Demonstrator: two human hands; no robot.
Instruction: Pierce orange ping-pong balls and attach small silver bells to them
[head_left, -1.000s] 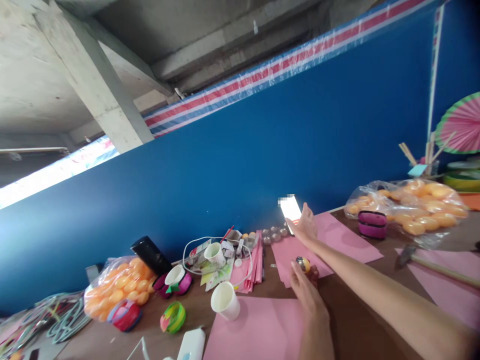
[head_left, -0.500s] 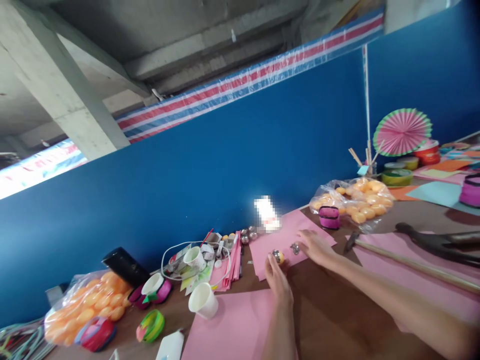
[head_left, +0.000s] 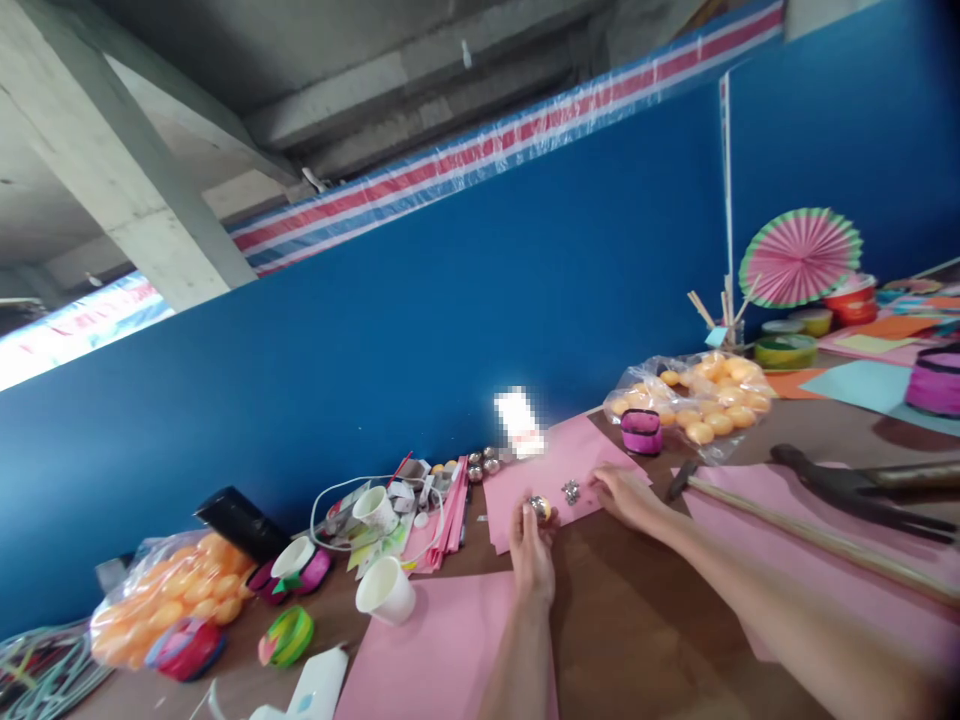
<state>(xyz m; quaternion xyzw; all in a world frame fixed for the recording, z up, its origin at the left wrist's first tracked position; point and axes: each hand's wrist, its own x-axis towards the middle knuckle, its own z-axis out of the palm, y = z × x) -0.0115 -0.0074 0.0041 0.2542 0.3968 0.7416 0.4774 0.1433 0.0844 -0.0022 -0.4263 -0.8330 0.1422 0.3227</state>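
My left hand [head_left: 531, 545] holds a small orange ball with a shiny silver cap [head_left: 538, 507] over the brown table. My right hand [head_left: 621, 495] rests flat on a pink paper sheet [head_left: 525, 480], its fingers next to a small silver metal piece [head_left: 571, 491]; whether it touches the piece I cannot tell. A lit phone [head_left: 517, 424] leans against the blue wall just behind both hands.
A hammer [head_left: 787, 525] lies to the right. A clear bag of orange balls [head_left: 694, 400] with a pink tape roll [head_left: 641, 431] sits behind it. Paper cups [head_left: 385, 590], cable, more pink paper [head_left: 435, 660] and a second ball bag [head_left: 169, 590] lie left. A pink paper fan [head_left: 799, 256] stands far right.
My right hand came back from the phone and settled on the pink sheet beside the silver piece. The view swung right and down a little. My left hand kept its ball.
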